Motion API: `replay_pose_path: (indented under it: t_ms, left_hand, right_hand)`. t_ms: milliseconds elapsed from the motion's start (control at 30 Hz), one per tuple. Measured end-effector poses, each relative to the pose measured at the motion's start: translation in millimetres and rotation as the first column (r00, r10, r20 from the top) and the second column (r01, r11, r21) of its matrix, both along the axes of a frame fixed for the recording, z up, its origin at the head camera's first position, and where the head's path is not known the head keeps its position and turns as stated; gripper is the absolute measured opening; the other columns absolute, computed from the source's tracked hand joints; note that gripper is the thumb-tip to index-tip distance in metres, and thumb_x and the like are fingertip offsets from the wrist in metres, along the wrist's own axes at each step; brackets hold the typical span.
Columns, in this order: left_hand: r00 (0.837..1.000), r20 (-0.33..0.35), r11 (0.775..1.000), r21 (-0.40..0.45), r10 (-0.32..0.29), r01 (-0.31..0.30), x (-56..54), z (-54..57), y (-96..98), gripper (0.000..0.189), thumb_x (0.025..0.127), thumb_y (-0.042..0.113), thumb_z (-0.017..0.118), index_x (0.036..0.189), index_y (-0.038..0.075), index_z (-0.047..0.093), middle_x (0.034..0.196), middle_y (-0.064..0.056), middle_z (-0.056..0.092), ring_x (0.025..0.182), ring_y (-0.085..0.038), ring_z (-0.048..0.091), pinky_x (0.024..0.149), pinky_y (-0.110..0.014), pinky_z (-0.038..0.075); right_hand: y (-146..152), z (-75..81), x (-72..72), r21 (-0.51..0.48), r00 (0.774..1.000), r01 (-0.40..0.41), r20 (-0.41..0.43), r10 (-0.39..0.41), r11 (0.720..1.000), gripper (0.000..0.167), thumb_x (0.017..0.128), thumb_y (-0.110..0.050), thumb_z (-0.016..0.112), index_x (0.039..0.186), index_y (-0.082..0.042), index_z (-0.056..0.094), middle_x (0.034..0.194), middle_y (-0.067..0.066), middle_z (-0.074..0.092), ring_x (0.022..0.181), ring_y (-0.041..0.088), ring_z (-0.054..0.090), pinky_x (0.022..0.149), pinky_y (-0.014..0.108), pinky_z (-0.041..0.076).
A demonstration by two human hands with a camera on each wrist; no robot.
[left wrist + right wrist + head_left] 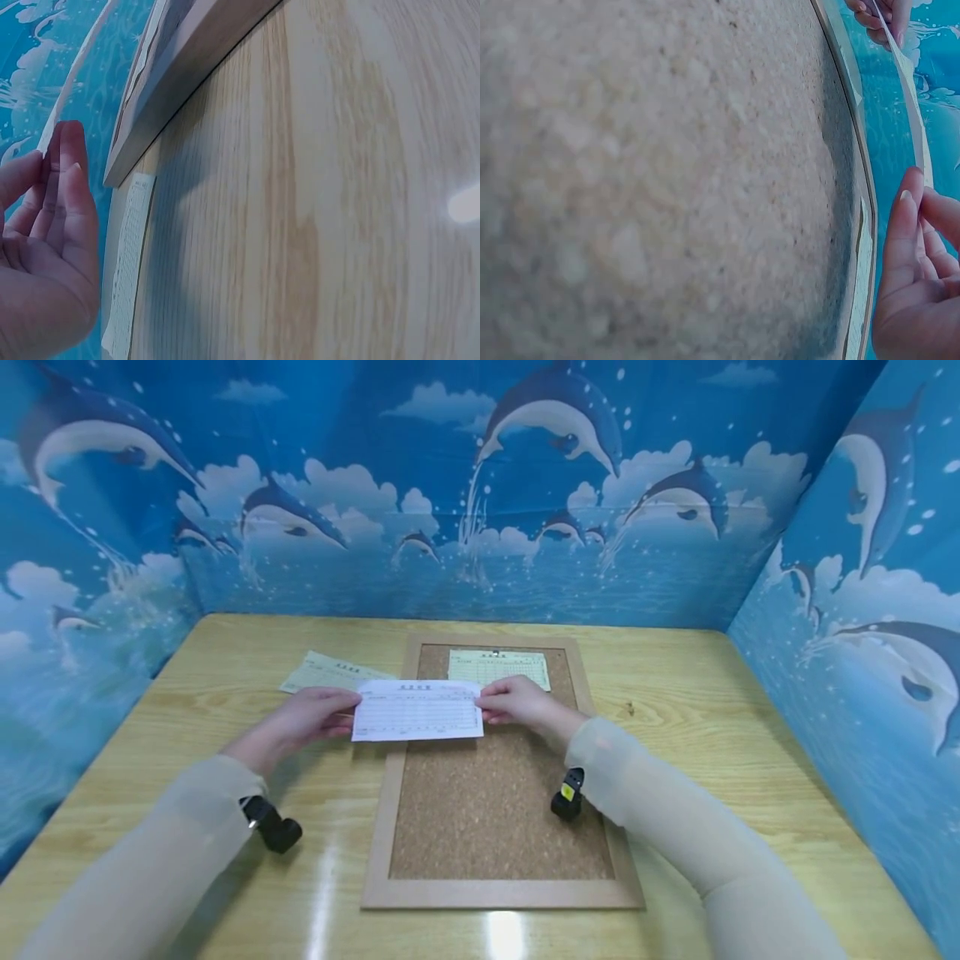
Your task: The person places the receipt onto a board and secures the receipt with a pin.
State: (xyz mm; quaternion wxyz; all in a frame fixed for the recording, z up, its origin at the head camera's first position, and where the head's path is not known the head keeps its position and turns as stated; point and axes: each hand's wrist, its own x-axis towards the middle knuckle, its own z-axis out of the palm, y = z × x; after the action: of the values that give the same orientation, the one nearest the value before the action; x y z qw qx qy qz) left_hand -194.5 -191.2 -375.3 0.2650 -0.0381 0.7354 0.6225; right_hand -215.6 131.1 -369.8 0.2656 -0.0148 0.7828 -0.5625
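A white printed form slip (417,712) is stretched between both hands, raised over the left side of a cork board (498,810). My left hand (315,714) pinches its left edge between thumb and fingers; the left wrist view shows the same hand (52,232) at the slip's thin edge. At the right edge my right hand (517,702) pinches it too, and in the right wrist view the slip (913,105) runs from one hand to the other. A pale green form (502,668) is fixed at the board's top, a small dark clip or pin at its upper edge.
Another pale green form (330,672) lies on the wooden table (675,718), left of the board and partly hidden behind the white slip. The board's raised wooden frame (502,893) stands slightly above the table. Dolphin-print curtains (480,568) enclose the back and sides.
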Motion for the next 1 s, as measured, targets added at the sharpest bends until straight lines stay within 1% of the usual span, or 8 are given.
replay_pose_path:
  t_ms: [100,300,467,667,800,933,1000]
  left_hand:
    - [1.000,0.007,1.000,0.006,0.008,-0.008,-2.6,-2.1,4.8,0.049,0.099,0.022,0.048,0.135,-0.010,0.038,0.091,0.003,0.066,0.080,-0.006,0.063,0.076,-0.025,0.051]
    - [0.999,0.018,0.999,-0.022,0.038,-0.038,-7.1,-6.8,14.9,0.045,0.097,0.021,0.051,0.131,-0.008,0.045,0.089,0.001,0.066,0.078,-0.007,0.063,0.074,-0.024,0.052]
    - [0.997,0.032,0.996,-0.055,0.071,-0.069,-7.4,-5.8,19.7,0.043,0.097,0.021,0.051,0.130,-0.006,0.046,0.090,0.000,0.066,0.077,-0.007,0.063,0.074,-0.024,0.051]
    - [0.994,0.039,0.993,-0.061,0.099,-0.096,-8.9,-5.3,22.1,0.043,0.096,0.023,0.054,0.129,-0.004,0.048,0.090,0.000,0.066,0.077,-0.008,0.063,0.074,-0.023,0.051]
    - [0.994,0.040,0.993,-0.061,0.104,-0.101,-9.4,-4.9,25.3,0.043,0.096,0.023,0.054,0.129,-0.004,0.048,0.095,-0.003,0.065,0.078,-0.008,0.063,0.074,-0.023,0.051]
    - [0.995,0.034,0.994,-0.070,0.091,-0.089,-10.5,-4.3,29.5,0.044,0.096,0.025,0.053,0.131,-0.002,0.048,0.105,-0.007,0.063,0.081,-0.008,0.063,0.075,-0.024,0.051]
    - [0.996,0.031,0.994,-0.075,0.087,-0.085,-11.2,-4.1,31.6,0.043,0.096,0.024,0.052,0.131,-0.001,0.048,0.106,-0.008,0.063,0.081,-0.008,0.063,0.075,-0.023,0.051]
  right_hand:
    - [4.4,-1.1,-0.6,0.001,1.000,0.003,-0.003,-0.003,1.000,0.026,0.093,-0.007,0.057,0.114,0.007,0.060,0.090,0.010,0.065,0.071,0.009,0.061,0.068,0.023,0.052]
    - [12.5,-1.2,-1.1,0.003,1.000,0.008,-0.021,-0.008,1.000,0.024,0.093,-0.006,0.057,0.111,0.009,0.060,0.084,0.008,0.065,0.068,0.009,0.061,0.068,0.023,0.052]
    - [13.7,-2.9,-1.6,-0.010,1.000,0.016,-0.005,-0.016,1.000,0.024,0.093,-0.006,0.057,0.111,0.010,0.059,0.082,0.006,0.064,0.068,0.009,0.061,0.067,0.022,0.052]
    - [15.6,-2.3,-0.9,-0.005,1.000,0.022,-0.010,-0.022,1.000,0.023,0.093,-0.005,0.056,0.110,0.010,0.059,0.081,0.005,0.063,0.068,0.008,0.060,0.067,0.022,0.052]
    - [19.0,-1.2,-0.8,0.007,1.000,0.016,-0.010,-0.016,1.000,0.025,0.093,-0.006,0.056,0.112,0.010,0.058,0.084,0.007,0.064,0.069,0.008,0.061,0.069,0.023,0.052]
    - [23.6,-0.9,-1.6,0.026,1.000,0.026,-0.007,-0.026,0.999,0.026,0.093,-0.007,0.056,0.114,0.009,0.058,0.088,0.009,0.064,0.071,0.009,0.061,0.070,0.025,0.052]
    - [25.8,-1.3,-2.0,0.035,1.000,0.027,-0.010,-0.027,0.999,0.026,0.094,-0.008,0.056,0.114,0.008,0.058,0.089,0.010,0.065,0.071,0.010,0.062,0.071,0.025,0.053]
